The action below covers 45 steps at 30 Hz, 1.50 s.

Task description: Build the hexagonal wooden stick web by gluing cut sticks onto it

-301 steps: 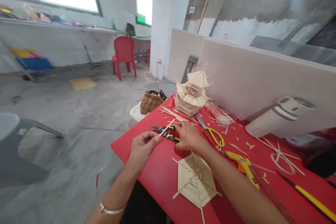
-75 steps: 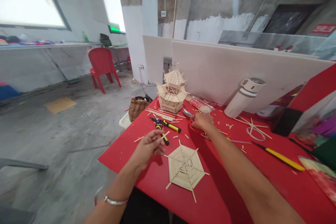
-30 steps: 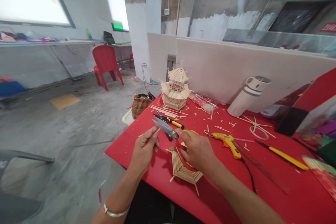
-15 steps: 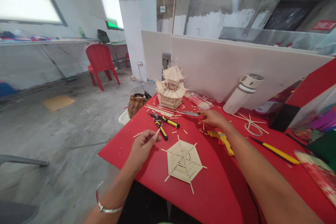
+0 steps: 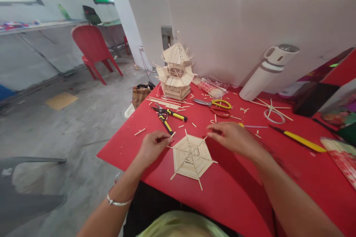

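My left hand (image 5: 154, 147) pinches a short wooden stick (image 5: 172, 134) between thumb and fingertips, left of a flat web-shaped hexagonal panel (image 5: 191, 156) of thin sticks. The panel lies on the red table, with stick ends poking out past its corners. My right hand (image 5: 232, 137) hovers by the panel's upper right corner, fingers slightly apart and nothing visible in them. It mostly hides the yellow glue gun (image 5: 240, 124). Beyond it lie scissors (image 5: 219, 104) with one yellow and one red handle. Black and yellow pliers (image 5: 169, 115) rest open above my left hand.
A stick pagoda model (image 5: 176, 72) stands at the table's back, near loose sticks (image 5: 167, 102) and a bagged bundle (image 5: 210, 87). At right are a white flask (image 5: 267, 72), crossed sticks (image 5: 271, 107), a yellow utility knife (image 5: 303, 140) and another stick pack (image 5: 340, 157).
The scissors have left my right hand and lie on the table. That hand has come back toward the panel. My left hand still pinches the stick. The view has tilted down.
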Available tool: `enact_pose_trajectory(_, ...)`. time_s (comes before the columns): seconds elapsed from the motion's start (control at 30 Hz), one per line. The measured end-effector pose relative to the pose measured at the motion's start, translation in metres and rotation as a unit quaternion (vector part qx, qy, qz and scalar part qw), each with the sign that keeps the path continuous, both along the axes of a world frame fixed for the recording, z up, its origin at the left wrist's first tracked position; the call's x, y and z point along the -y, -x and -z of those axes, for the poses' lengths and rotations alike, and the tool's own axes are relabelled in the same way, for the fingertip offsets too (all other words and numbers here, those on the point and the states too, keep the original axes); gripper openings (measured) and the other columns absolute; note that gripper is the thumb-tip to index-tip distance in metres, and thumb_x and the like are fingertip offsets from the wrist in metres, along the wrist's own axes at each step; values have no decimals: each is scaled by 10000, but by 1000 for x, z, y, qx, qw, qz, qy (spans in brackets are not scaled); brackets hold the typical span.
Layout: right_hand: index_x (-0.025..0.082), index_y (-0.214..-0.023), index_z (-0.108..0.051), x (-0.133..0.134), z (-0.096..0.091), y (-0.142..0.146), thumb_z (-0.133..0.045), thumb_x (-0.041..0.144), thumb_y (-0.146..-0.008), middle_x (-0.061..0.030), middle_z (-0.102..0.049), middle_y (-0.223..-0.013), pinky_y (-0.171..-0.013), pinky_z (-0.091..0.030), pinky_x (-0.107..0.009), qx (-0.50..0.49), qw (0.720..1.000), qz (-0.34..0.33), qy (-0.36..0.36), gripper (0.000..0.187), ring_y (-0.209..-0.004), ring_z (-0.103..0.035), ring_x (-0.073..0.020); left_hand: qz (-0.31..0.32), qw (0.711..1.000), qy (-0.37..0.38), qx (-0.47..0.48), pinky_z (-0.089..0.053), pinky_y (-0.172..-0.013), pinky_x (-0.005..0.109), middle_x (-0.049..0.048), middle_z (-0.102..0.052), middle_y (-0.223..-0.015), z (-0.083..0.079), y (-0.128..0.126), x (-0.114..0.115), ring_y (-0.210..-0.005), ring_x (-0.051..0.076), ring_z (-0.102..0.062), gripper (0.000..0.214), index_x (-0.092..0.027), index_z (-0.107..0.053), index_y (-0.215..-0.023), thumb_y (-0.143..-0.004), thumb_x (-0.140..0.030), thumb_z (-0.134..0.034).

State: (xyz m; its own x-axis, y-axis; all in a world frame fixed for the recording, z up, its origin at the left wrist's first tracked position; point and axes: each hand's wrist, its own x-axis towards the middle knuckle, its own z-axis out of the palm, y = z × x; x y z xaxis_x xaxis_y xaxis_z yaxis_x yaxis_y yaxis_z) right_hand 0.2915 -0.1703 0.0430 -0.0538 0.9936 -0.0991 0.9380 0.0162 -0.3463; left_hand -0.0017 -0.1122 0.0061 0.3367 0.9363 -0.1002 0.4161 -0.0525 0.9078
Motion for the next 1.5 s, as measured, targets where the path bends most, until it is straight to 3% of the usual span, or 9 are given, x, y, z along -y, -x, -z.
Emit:
enact_pose_trajectory(0.2, 260, -1015, -731, 66, 37, 25, -534, 278, -963, -46, -697, -991, -737, -436, -297, -4, 999, 23, 36, 205, -931, -655, -216, -5, 997, 61, 47, -427, -574, 266, 28, -682, -634, 7, -16, -4, -590, 143, -547, 283, -151, -758, -725, -699, -431, -720)
enact_pose_trajectory(0.47, 257, -971, -732, 72, 72, 16, -450, 245, -1001, -58, -639, -956, -797, -455, -317, -88, 996, 15, -4, 284, -934, -606, -218, -27, 977, 144, 152, -349, -438, 218, -3, -608, -535, 6, -15, -4, -445, 87, -466, 274, -154, -734, -772, -665, -394, -811)
enact_pose_trajectory(0.57, 286, -934, -749, 72, 76, 14, -424, 177, -981, -41, -635, -937, -777, -447, -299, -122, 993, -3, -1, 346, -927, -603, -200, -6, 963, 170, 207, -425, -449, 220, 48, -700, -645, 2, -11, -1, -501, 117, -567, 254, -156, -730, -806, -669, -347, -827)
enact_pose_trajectory(0.73, 266, -1007, -734, 76, 62, 23, -434, 202, -958, -44, -659, -1017, -783, -450, -295, -122, 992, 33, 19, 311, -967, -624, -196, -27, 941, 197, 272, -573, -594, 288, 124, -771, -861, -7, 0, 3, -792, 233, -715, 226, -142, -774, -807, -647, -297, -813)
enact_pose_trajectory(0.9, 254, -955, -683, 91, 49, 41, -665, 482, -871, -37, -677, -948, -681, -405, -303, -54, 996, 48, 47, 244, -875, -637, -227, -65, 942, 200, 261, -581, -595, 327, 152, -769, -829, -10, 13, 2, -742, 251, -720, 309, -101, -783, -815, -679, -377, -814)
enact_pose_trajectory(1.2, 235, -868, -632, 109, 61, 47, -509, 244, -974, -38, -667, -881, -687, -398, -309, -10, 999, 11, 29, 162, -843, -634, -215, -92, 975, 134, 154, -525, -581, 303, 47, -734, -664, 9, 13, -9, -622, 215, -703, 518, -146, -703, -1025, -554, -282, -870)
enact_pose_trajectory(1.3, 243, -845, -646, 111, 51, 37, -536, 202, -939, -27, -676, -868, -665, -387, -303, 2, 998, 0, 57, 151, -829, -639, -208, -101, 981, 104, 132, -491, -563, 282, 62, -738, -680, 14, 15, -23, -615, 203, -690, 463, -137, -711, -917, -513, -301, -870)
enact_pose_trajectory(1.4, 264, -830, -686, 97, 30, 30, -539, 221, -927, -17, -696, -849, -638, -372, -300, 8, 997, -10, 78, 181, -797, -648, -202, -78, 984, 102, 120, -432, -518, 260, 82, -741, -709, 14, 16, -33, -582, 171, -643, 400, -129, -733, -807, -501, -345, -875)
enact_pose_trajectory(1.5, 278, -1009, -705, 54, 7, 42, -486, 365, -984, -40, -713, -981, -740, -425, -324, -1, 1000, 11, -21, 237, -922, -651, -224, -84, 989, 63, 104, -391, -493, 252, 53, -713, -651, 10, 12, -33, -525, 133, -565, 346, -143, -750, -774, -534, -366, -860)
